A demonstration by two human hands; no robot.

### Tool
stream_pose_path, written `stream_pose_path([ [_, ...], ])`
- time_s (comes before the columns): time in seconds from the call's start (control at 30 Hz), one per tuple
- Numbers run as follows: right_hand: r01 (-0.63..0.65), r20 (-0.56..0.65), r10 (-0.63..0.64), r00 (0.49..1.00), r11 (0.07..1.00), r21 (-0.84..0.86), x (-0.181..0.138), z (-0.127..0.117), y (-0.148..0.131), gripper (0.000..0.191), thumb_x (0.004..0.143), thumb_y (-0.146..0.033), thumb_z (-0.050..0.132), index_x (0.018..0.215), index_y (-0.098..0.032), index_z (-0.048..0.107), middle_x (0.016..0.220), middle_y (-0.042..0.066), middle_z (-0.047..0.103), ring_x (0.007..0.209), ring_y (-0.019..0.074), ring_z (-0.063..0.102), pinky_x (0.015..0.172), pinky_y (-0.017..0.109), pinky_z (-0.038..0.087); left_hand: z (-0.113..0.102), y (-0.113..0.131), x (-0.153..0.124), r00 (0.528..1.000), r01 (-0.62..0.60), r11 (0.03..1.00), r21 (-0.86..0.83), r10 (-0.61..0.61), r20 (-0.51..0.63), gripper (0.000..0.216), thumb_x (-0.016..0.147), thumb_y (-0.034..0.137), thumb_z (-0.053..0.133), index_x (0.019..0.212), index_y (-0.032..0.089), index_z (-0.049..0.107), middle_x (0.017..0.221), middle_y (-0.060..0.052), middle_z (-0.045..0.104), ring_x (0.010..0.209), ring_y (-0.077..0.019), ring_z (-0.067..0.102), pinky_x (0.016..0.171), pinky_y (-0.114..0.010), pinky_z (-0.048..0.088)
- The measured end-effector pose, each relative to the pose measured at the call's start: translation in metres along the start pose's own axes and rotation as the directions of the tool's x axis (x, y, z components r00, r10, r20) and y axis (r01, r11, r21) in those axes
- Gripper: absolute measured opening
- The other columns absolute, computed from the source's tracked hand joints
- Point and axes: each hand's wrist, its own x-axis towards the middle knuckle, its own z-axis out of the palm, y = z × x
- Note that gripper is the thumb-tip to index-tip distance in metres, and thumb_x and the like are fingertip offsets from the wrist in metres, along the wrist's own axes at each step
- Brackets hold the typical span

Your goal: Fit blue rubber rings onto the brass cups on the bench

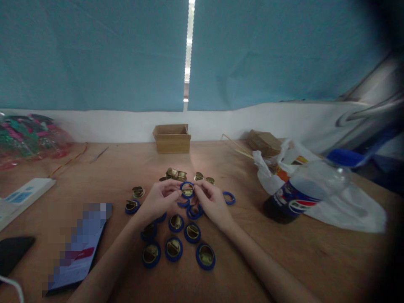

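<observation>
My left hand (160, 200) and my right hand (212, 202) meet over the middle of the wooden table (221, 277). Together they pinch one blue ring with a brass-coloured disc inside it (187, 190), held just above the table. Below my wrists lie several finished blue-rimmed brass discs (173, 248). Behind my fingers sits a small heap of bare brass discs (176, 174). Loose blue rings lie under my hands, and one empty blue ring (229, 198) rests to the right of my right hand.
A small open cardboard box (172, 138) stands at the back. A cola bottle (303, 191) lies on a white plastic bag (347, 206) at the right. A phone (80, 248) and a white box (22, 198) lie at the left.
</observation>
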Motion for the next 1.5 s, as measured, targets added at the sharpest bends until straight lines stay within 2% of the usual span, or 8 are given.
stream_pose_path([
  [0.2, 0.071, 0.012, -0.07, 0.997, 0.987, -0.141, 0.0, 0.001, -0.001, 0.021, 0.091, -0.033, 0.045, 0.091, -0.019, 0.061, 0.067, 0.0, 0.062, 0.054, 0.0137, 0.058, 0.047, 0.023, 0.046, 0.0, 0.005, 0.0, 1.0, -0.007, 0.999, 0.04, 0.007, 0.005, 0.025, 0.079, 0.032, 0.063, 0.094, 0.013, 0.07, 0.08, -0.006, 0.073, 0.066, -0.0185, 0.069, 0.064, -0.03, 0.055],
  [0.37, 0.126, 0.032, -0.122, 0.992, 0.964, -0.233, -0.002, 0.001, -0.004, 0.023, 0.091, -0.03, 0.045, 0.084, -0.018, 0.063, 0.067, 0.001, 0.062, 0.057, 0.0141, 0.057, 0.05, 0.023, 0.045, -0.003, 0.004, -0.002, 1.0, -0.018, 0.992, 0.124, 0.016, 0.023, 0.02, 0.08, 0.029, 0.062, 0.089, 0.013, 0.07, 0.076, -0.005, 0.073, 0.066, -0.0169, 0.067, 0.059, -0.025, 0.052],
  [0.6, 0.124, -0.014, -0.13, 0.991, 0.97, -0.21, 0.0, 0.001, -0.002, 0.02, 0.091, -0.029, 0.046, 0.094, -0.02, 0.063, 0.074, 0.002, 0.066, 0.061, 0.0158, 0.061, 0.052, 0.025, 0.047, -0.001, 0.004, -0.001, 0.998, -0.053, 0.99, 0.131, 0.049, 0.028, 0.023, 0.084, 0.031, 0.058, 0.095, 0.014, 0.068, 0.088, -0.006, 0.07, 0.079, -0.0174, 0.066, 0.072, -0.027, 0.053],
  [0.83, 0.294, -0.018, -0.309, 0.951, 0.919, -0.263, -0.004, 0.006, -0.008, 0.015, 0.089, -0.02, 0.05, 0.094, -0.022, 0.064, 0.093, 0.005, 0.068, 0.088, 0.0196, 0.064, 0.08, 0.033, 0.05, -0.002, 0.002, 0.0, 0.992, 0.128, 0.989, 0.069, -0.127, -0.014, 0.03, 0.081, 0.039, 0.061, 0.098, 0.015, 0.068, 0.099, -0.007, 0.069, 0.089, -0.0195, 0.064, 0.074, -0.028, 0.052],
  [0.93, 0.347, 0.004, -0.357, 0.934, 0.906, -0.244, -0.007, 0.008, -0.012, 0.016, 0.088, -0.018, 0.05, 0.098, -0.022, 0.063, 0.101, 0.005, 0.068, 0.098, 0.0197, 0.062, 0.087, 0.034, 0.048, -0.005, 0.003, 0.0, 0.997, 0.082, 0.997, 0.005, -0.082, 0.012, 0.031, 0.075, 0.033, 0.069, 0.099, 0.015, 0.067, 0.102, -0.009, 0.069, 0.096, -0.0204, 0.063, 0.083, -0.03, 0.049],
  [1.07, 0.278, -0.074, -0.305, 0.95, 0.927, -0.253, -0.003, 0.004, -0.008, 0.021, 0.089, -0.016, 0.047, 0.103, -0.021, 0.061, 0.1, 0.005, 0.068, 0.093, 0.0186, 0.063, 0.083, 0.032, 0.049, -0.007, 0.001, 0.001, 1.0, -0.004, 0.991, -0.135, 0.007, 0.017, 0.034, 0.071, 0.027, 0.074, 0.101, 0.015, 0.064, 0.105, -0.01, 0.069, 0.101, -0.0207, 0.062, 0.089, -0.032, 0.047],
  [1.23, 0.113, -0.138, -0.191, 0.972, 0.891, -0.439, 0.009, -0.006, 0.012, 0.015, 0.085, -0.016, 0.049, 0.086, -0.017, 0.064, 0.083, 0.005, 0.067, 0.073, 0.0177, 0.062, 0.066, 0.028, 0.046, -0.01, -0.005, 0.004, 0.983, -0.037, 0.987, -0.156, 0.008, -0.185, 0.033, 0.073, 0.032, 0.072, 0.1, 0.017, 0.063, 0.1, -0.009, 0.07, 0.089, -0.0174, 0.065, 0.079, -0.028, 0.05],
  [1.5, 0.063, -0.029, -0.098, 0.995, 0.806, -0.588, 0.016, 0.007, 0.034, 0.014, 0.084, -0.028, 0.056, 0.077, -0.018, 0.063, 0.062, 0.001, 0.063, 0.057, 0.0149, 0.057, 0.054, 0.024, 0.037, -0.01, -0.004, 0.006, 0.964, -0.048, 0.969, -0.242, -0.019, -0.266, 0.033, 0.069, 0.034, 0.075, 0.093, 0.014, 0.064, 0.088, -0.006, 0.07, 0.08, -0.016, 0.066, 0.073, -0.026, 0.051],
])
